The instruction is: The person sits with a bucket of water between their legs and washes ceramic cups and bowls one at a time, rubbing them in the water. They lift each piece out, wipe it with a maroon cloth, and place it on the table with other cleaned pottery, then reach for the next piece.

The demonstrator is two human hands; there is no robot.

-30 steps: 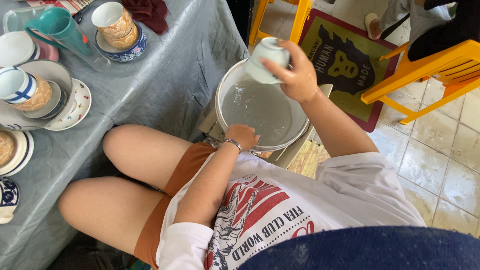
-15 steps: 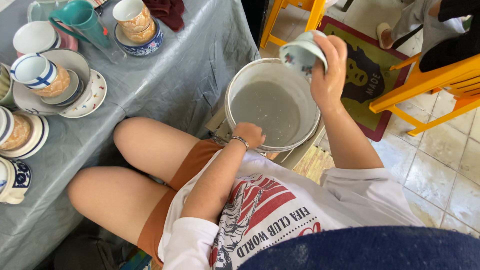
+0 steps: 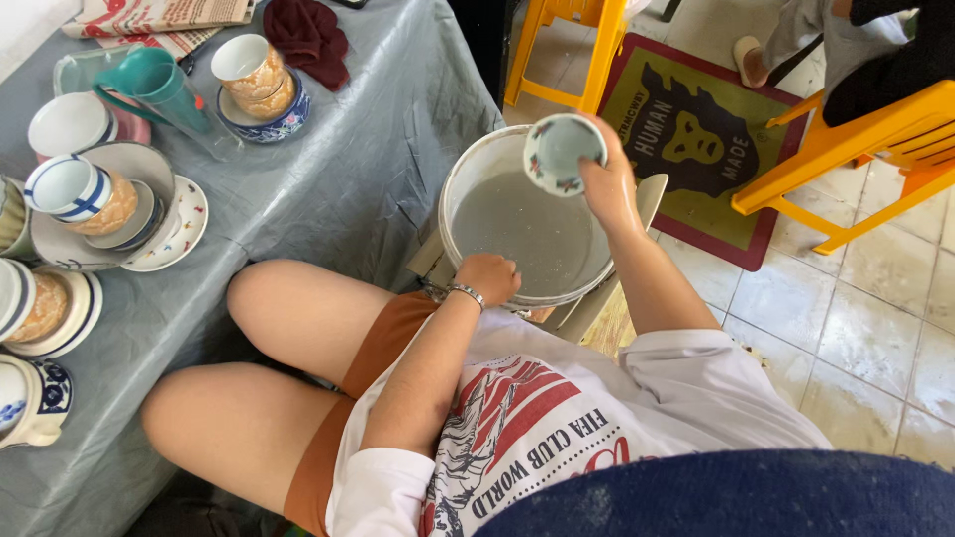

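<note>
Our right hand (image 3: 609,184) grips the cup (image 3: 563,151) tilted above the bucket (image 3: 468,189) at one o'clock — left hand (image 3: 487,278) clasps its near rim.

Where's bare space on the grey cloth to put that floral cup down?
Free: the grey cloth between the blue-rimmed bowl and the bucket, running down to the table edge by the knee. Crowded: the left edge, stacked cups and saucers; the back, teal pitcher and maroon rag. Right hand holds the floral cup over the bucket.
</note>
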